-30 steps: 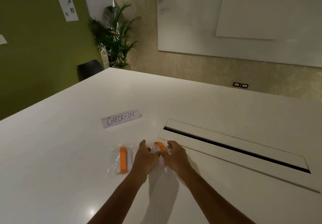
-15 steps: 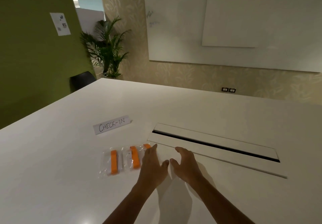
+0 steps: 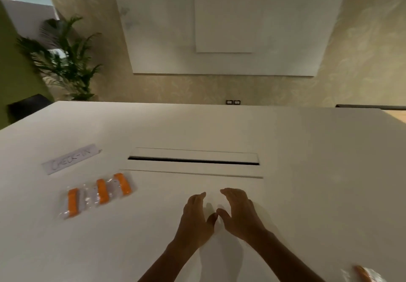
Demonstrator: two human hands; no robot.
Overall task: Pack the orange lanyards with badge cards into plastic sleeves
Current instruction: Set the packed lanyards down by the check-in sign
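Note:
Three clear plastic sleeves, each with a folded orange lanyard inside, lie in a row on the white table (image 3: pixel 307 150) at the left: the left packed sleeve (image 3: pixel 72 202), the middle packed sleeve (image 3: pixel 102 191) and the right packed sleeve (image 3: pixel 123 184). My left hand (image 3: pixel 195 218) and my right hand (image 3: pixel 239 211) hover side by side over the table's middle, fingers spread, holding nothing, thumbs nearly touching. Another orange lanyard in plastic (image 3: pixel 364 274) shows at the bottom right edge, partly cut off.
A paper sign reading CHECK-IN (image 3: pixel 71 158) lies beyond the sleeves. A long cable slot with a lid (image 3: pixel 193 161) runs across the table ahead of my hands. A potted plant (image 3: pixel 66 62) and a whiteboard (image 3: pixel 219 29) stand beyond the far edge.
My hands let go of the third sleeve, which now lies beside the other two, and moved right. The view swung right, bringing another lanyard into sight at the bottom right.

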